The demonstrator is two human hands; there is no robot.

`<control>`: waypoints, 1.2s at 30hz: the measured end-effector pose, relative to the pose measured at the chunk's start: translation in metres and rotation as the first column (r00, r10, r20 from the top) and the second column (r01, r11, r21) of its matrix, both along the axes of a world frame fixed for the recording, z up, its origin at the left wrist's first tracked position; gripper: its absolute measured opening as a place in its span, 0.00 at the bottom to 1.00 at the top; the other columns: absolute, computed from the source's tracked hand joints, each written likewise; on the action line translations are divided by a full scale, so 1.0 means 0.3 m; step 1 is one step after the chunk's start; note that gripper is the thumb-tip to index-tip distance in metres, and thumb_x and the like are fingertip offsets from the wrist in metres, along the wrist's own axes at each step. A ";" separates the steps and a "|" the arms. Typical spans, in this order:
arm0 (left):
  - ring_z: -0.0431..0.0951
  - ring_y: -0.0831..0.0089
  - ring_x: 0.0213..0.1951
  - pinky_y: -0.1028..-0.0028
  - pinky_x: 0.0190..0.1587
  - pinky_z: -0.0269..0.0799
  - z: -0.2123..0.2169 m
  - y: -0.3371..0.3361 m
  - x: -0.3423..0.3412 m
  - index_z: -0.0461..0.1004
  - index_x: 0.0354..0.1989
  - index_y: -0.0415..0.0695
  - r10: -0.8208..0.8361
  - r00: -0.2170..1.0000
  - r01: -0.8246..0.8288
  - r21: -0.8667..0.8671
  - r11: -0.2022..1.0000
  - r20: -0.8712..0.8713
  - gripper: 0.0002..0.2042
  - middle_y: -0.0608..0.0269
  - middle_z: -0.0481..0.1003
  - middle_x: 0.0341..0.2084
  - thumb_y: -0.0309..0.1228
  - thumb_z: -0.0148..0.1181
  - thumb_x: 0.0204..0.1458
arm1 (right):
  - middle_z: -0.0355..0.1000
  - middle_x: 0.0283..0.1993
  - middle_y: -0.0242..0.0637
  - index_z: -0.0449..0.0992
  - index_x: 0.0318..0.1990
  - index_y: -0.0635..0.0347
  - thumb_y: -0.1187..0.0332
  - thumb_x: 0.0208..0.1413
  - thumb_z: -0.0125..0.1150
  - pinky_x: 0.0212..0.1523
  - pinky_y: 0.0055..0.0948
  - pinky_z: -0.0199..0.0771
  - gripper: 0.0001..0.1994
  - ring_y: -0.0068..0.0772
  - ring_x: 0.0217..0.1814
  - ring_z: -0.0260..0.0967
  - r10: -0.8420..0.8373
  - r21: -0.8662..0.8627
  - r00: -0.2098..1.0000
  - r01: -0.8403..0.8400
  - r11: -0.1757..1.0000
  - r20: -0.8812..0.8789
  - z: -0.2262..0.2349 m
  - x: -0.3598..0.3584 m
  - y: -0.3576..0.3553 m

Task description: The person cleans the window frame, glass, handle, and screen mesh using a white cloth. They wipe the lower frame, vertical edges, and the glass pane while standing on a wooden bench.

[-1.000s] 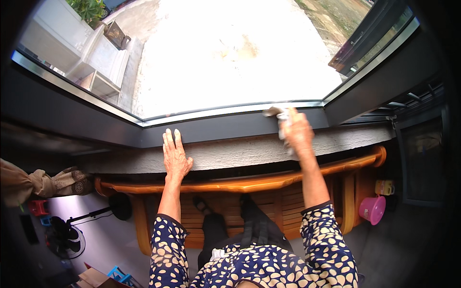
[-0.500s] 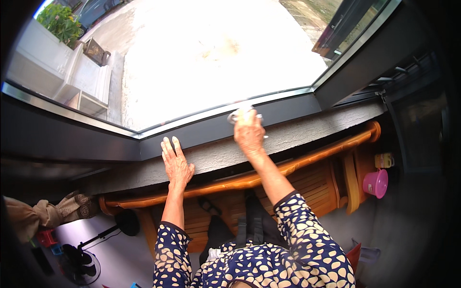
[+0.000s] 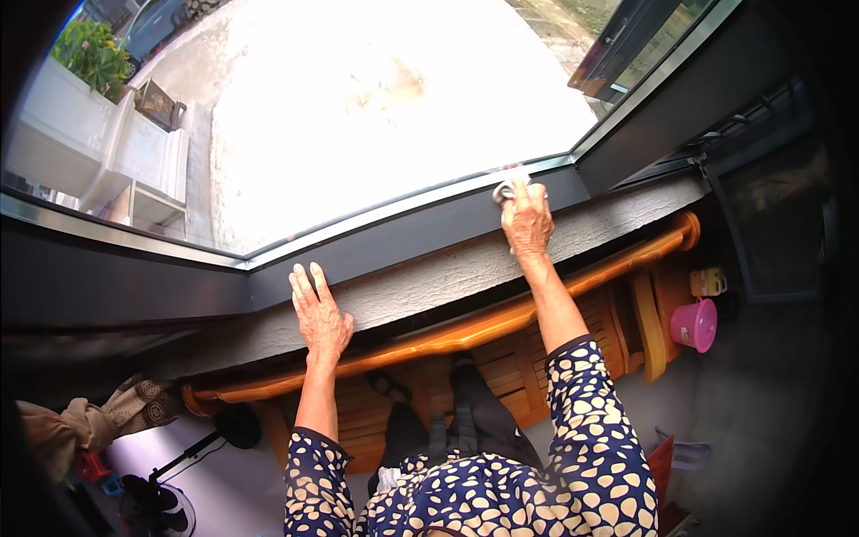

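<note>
My right hand (image 3: 530, 222) is closed on a crumpled white cloth (image 3: 510, 190), pressed to the lower dark grey window frame (image 3: 403, 220) near its right corner. Part of the cloth is hidden under the fingers. My left hand (image 3: 320, 313) lies flat with fingers stretched out, its fingertips on the lower edge of the frame and the palm over the rough grey sill (image 3: 420, 277). Above the frame is the window pane (image 3: 340, 134), with bright ground showing through it.
Below the sill runs the rail of a wooden bench (image 3: 465, 336), and my feet stand on its slatted seat. A pink bucket (image 3: 694, 325) is at the right, beside a yellow container (image 3: 708, 282). On the lower left are a fan (image 3: 157, 506) and a tied beige curtain (image 3: 85, 421).
My right hand has slid to the right along the frame with the cloth, toward the corner. The left hand stays resting at the frame's lower edge; the view has shifted slightly.
</note>
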State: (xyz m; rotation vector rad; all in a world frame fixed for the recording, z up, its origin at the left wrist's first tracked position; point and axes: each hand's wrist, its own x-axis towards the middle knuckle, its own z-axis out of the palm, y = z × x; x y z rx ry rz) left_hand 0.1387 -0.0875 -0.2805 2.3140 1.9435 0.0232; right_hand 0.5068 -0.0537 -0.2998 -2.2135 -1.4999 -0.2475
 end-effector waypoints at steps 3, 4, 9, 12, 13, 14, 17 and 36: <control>0.38 0.45 0.70 0.57 0.68 0.44 0.000 -0.002 -0.003 0.38 0.69 0.37 -0.002 1.000 0.002 0.004 1.000 0.007 0.53 0.39 0.37 0.68 0.31 0.67 0.35 | 0.63 0.43 0.42 0.71 0.52 0.48 0.65 0.52 0.57 0.35 0.43 0.77 0.18 0.46 0.42 0.71 -0.127 -0.022 0.990 0.126 0.992 -0.065 -0.005 0.086 0.015; 0.38 0.45 0.70 0.57 0.68 0.44 0.000 -0.001 -0.009 0.38 0.69 0.38 -0.004 1.000 0.004 0.010 1.000 0.008 0.53 0.39 0.37 0.68 0.31 0.67 0.35 | 0.63 0.43 0.42 0.70 0.53 0.48 0.64 0.53 0.57 0.35 0.44 0.76 0.18 0.47 0.42 0.71 -0.160 -0.038 0.985 0.158 0.987 -0.070 -0.008 0.122 0.022; 0.38 0.44 0.70 0.57 0.68 0.45 -0.003 -0.001 -0.023 0.38 0.69 0.38 -0.027 0.999 0.026 0.017 1.000 0.029 0.53 0.38 0.37 0.68 0.31 0.67 0.35 | 0.63 0.50 0.48 0.65 0.55 0.50 0.59 0.56 0.51 0.40 0.48 0.74 0.19 0.53 0.46 0.70 -0.486 -0.248 0.817 0.425 0.871 -0.309 0.098 0.226 0.082; 0.38 0.44 0.70 0.57 0.68 0.45 0.006 0.003 -0.013 0.37 0.69 0.38 -0.026 0.999 0.026 0.000 1.000 0.037 0.53 0.38 0.37 0.68 0.32 0.68 0.35 | 0.60 0.50 0.55 0.63 0.56 0.57 0.58 0.52 0.53 0.47 0.49 0.71 0.25 0.57 0.51 0.66 -0.533 -0.261 0.722 0.465 0.846 -0.440 0.103 0.211 0.142; 0.38 0.44 0.70 0.57 0.68 0.45 0.011 0.006 -0.007 0.37 0.69 0.38 -0.026 0.999 0.027 -0.006 1.000 0.039 0.54 0.38 0.37 0.68 0.32 0.68 0.35 | 0.59 0.50 0.57 0.62 0.57 0.61 0.58 0.49 0.55 0.49 0.49 0.70 0.27 0.58 0.52 0.65 -0.514 -0.242 0.691 0.458 0.855 -0.508 0.092 0.199 0.151; 0.38 0.44 0.70 0.57 0.68 0.45 0.015 0.009 -0.004 0.37 0.69 0.38 -0.029 0.999 0.029 -0.005 1.000 0.036 0.54 0.38 0.37 0.68 0.32 0.68 0.35 | 0.57 0.48 0.59 0.61 0.55 0.66 0.60 0.45 0.57 0.49 0.48 0.70 0.30 0.58 0.50 0.63 -0.425 -0.142 0.692 0.429 0.892 -0.583 0.075 0.177 0.153; 0.37 0.44 0.70 0.57 0.68 0.44 0.010 0.006 -0.009 0.37 0.70 0.39 -0.029 0.999 0.030 -0.015 0.999 0.026 0.54 0.38 0.36 0.68 0.33 0.69 0.35 | 0.51 0.49 0.53 0.53 0.62 0.63 0.71 0.41 0.63 0.51 0.44 0.69 0.38 0.51 0.52 0.60 -0.129 0.121 0.614 0.349 0.929 -0.779 0.035 0.013 0.142; 0.36 0.44 0.70 0.56 0.69 0.42 0.011 0.000 -0.023 0.35 0.70 0.39 -0.063 0.997 0.064 -0.007 0.998 0.045 0.56 0.39 0.35 0.68 0.30 0.68 0.32 | 0.45 0.63 0.49 0.39 0.71 0.42 0.86 0.43 0.59 0.64 0.40 0.67 0.50 0.49 0.66 0.51 0.237 0.495 0.787 0.099 0.863 -0.570 0.073 -0.198 0.108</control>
